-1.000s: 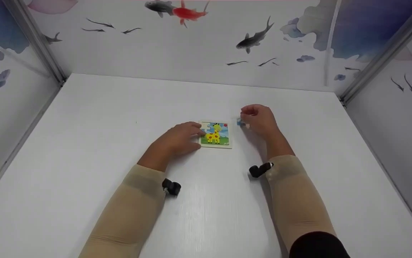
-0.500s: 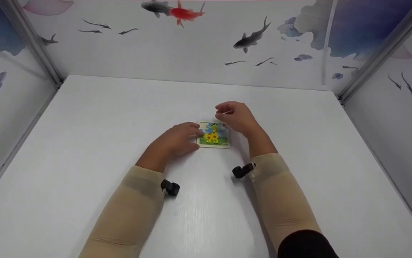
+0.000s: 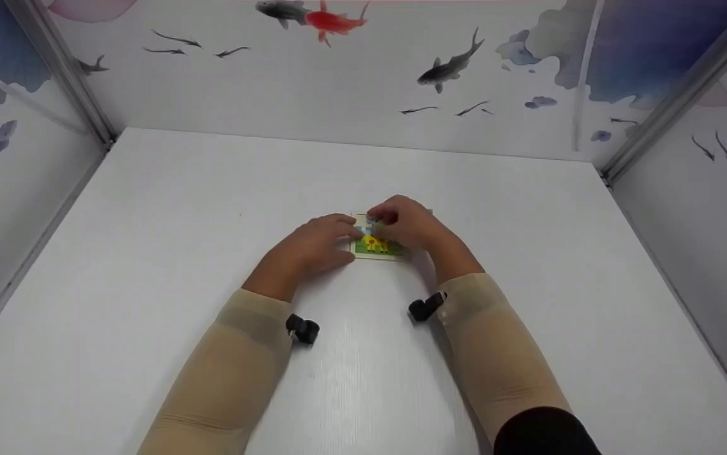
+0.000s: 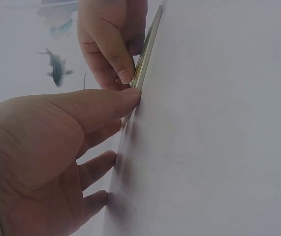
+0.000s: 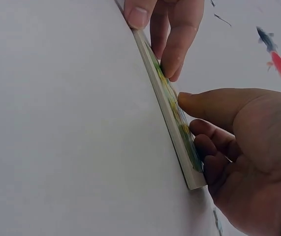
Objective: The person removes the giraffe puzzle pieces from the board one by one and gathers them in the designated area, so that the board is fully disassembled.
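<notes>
A small square giraffe puzzle board [image 3: 379,256] lies flat on the white table, its upper part covered by fingers. My left hand [image 3: 314,248] rests at its left side: the thumb touches the frame's edge and a fingertip lies on the picture, as the right wrist view also shows. Over the board's upper part, my right hand [image 3: 409,222] has thumb and fingers brought together, pinching a small light-blue puzzle piece [image 3: 372,220] that is mostly hidden. In the right wrist view the right thumb [image 5: 204,105] is at the picture's surface, the other fingers curled.
Just behind the right hand, a tiny greyish-blue edge [image 3: 430,212] shows, too covered to identify. White panels with painted fish [image 3: 452,66] enclose the table [image 3: 212,189] at the back and sides. Both wrists carry small black cameras [image 3: 303,330].
My right hand has moved left from beside the board, rising over its far edge, then down onto its upper part. The left hand has stayed at the board's left side.
</notes>
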`<control>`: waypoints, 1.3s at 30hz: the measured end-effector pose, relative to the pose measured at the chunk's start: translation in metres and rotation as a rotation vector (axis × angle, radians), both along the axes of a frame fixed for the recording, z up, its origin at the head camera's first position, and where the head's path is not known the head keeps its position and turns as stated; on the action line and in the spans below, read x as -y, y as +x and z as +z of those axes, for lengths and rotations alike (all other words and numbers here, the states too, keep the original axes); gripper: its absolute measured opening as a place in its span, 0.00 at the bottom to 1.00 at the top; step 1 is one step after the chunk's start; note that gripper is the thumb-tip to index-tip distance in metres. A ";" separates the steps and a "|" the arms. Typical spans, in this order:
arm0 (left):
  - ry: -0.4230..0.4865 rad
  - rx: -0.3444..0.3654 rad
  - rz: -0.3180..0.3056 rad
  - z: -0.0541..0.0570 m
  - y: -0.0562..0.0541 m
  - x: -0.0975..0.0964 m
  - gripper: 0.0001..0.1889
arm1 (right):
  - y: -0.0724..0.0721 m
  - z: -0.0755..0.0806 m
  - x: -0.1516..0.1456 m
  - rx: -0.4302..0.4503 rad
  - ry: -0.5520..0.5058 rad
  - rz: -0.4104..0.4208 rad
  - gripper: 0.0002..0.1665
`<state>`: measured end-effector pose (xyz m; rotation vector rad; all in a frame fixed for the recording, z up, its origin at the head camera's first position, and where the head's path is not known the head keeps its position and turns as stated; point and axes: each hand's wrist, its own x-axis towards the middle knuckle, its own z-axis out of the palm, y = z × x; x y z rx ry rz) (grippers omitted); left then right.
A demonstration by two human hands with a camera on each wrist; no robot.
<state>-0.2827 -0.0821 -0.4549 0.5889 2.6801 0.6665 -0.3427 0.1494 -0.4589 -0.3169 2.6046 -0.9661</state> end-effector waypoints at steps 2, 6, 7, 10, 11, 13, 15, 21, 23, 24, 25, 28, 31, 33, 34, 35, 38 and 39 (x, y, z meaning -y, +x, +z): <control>-0.004 -0.011 -0.010 0.000 -0.001 0.000 0.25 | -0.001 -0.001 0.000 -0.007 -0.004 0.025 0.21; -0.010 -0.024 -0.017 0.002 -0.001 0.000 0.25 | -0.002 -0.001 0.000 -0.016 0.006 0.072 0.22; -0.010 -0.025 -0.017 0.002 -0.001 0.000 0.25 | -0.002 0.000 0.000 -0.014 0.009 0.075 0.22; -0.008 -0.020 -0.009 0.003 -0.001 0.000 0.25 | -0.003 0.000 0.001 -0.010 0.027 0.077 0.21; -0.009 -0.018 -0.007 0.003 -0.001 0.000 0.25 | -0.003 0.000 0.002 -0.007 0.031 0.072 0.21; -0.013 -0.017 -0.009 0.002 -0.001 -0.001 0.25 | -0.003 0.000 0.003 -0.003 0.047 0.071 0.21; -0.017 -0.014 -0.007 0.001 -0.001 -0.001 0.25 | -0.003 0.000 0.004 -0.006 0.066 0.072 0.21; -0.018 -0.014 -0.001 -0.001 -0.001 -0.001 0.25 | -0.001 0.002 0.005 -0.002 0.072 0.070 0.14; -0.016 -0.020 -0.004 -0.001 0.000 0.000 0.25 | -0.001 0.003 0.004 -0.002 0.071 0.079 0.16; -0.014 -0.022 -0.007 0.000 0.000 0.000 0.25 | -0.001 0.003 0.004 -0.005 0.072 0.085 0.18; -0.012 -0.023 -0.009 0.000 0.000 0.000 0.25 | -0.001 0.003 0.004 -0.009 0.075 0.092 0.20; -0.007 -0.019 -0.010 0.001 0.000 0.000 0.25 | -0.001 0.003 0.003 -0.014 0.082 0.098 0.23; -0.010 -0.012 -0.006 0.001 -0.001 0.000 0.25 | -0.002 0.002 0.003 -0.011 0.072 0.089 0.21; -0.012 -0.010 -0.003 0.001 -0.001 0.000 0.25 | -0.003 0.002 0.003 -0.007 0.066 0.084 0.19; -0.011 -0.009 -0.001 0.001 -0.001 0.000 0.25 | -0.003 0.001 0.003 -0.004 0.063 0.081 0.19; -0.010 -0.007 0.001 0.000 -0.002 -0.001 0.25 | -0.004 0.001 0.003 -0.002 0.067 0.081 0.19; -0.007 -0.005 0.006 0.000 -0.001 -0.001 0.25 | -0.004 0.001 0.004 0.004 0.074 0.085 0.18; -0.007 -0.004 0.008 0.000 -0.001 -0.001 0.25 | -0.004 0.001 0.004 0.006 0.075 0.086 0.19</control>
